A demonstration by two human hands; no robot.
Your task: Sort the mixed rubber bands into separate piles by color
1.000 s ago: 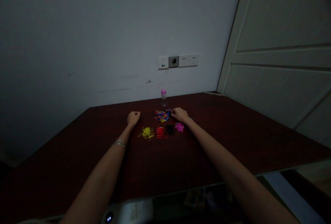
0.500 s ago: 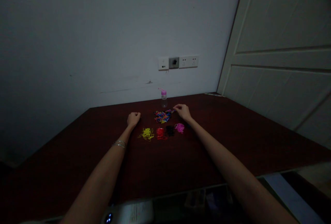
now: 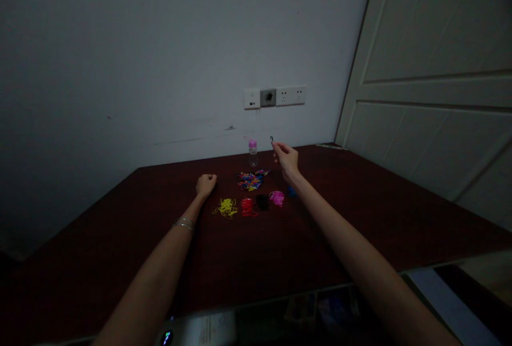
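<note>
Pinched between the fingertips of my right hand (image 3: pixel 286 158) is a small black rubber band (image 3: pixel 271 138), lifted above the table. Below and left of it lies a mixed heap of coloured bands (image 3: pixel 250 180). Nearer me are sorted piles: yellow bands (image 3: pixel 227 207), red bands (image 3: pixel 247 207), black bands (image 3: pixel 262 202) and pink bands (image 3: pixel 277 198). Blue bands (image 3: pixel 292 191) show partly behind my right forearm. My left hand (image 3: pixel 206 183) rests on the table left of the heap, its fingers curled in; I cannot see anything in it.
A clear bottle with a pink cap (image 3: pixel 253 154) stands behind the heap. The dark red table (image 3: pixel 240 260) meets a wall with sockets (image 3: pixel 290 95). A white panelled door (image 3: pixel 432 138) is on the right. Objects sit below the table's front edge.
My right hand has risen from the heap's right edge, bringing up a black rubber band. The blue bands have come into sight by my forearm. My left hand stays put.
</note>
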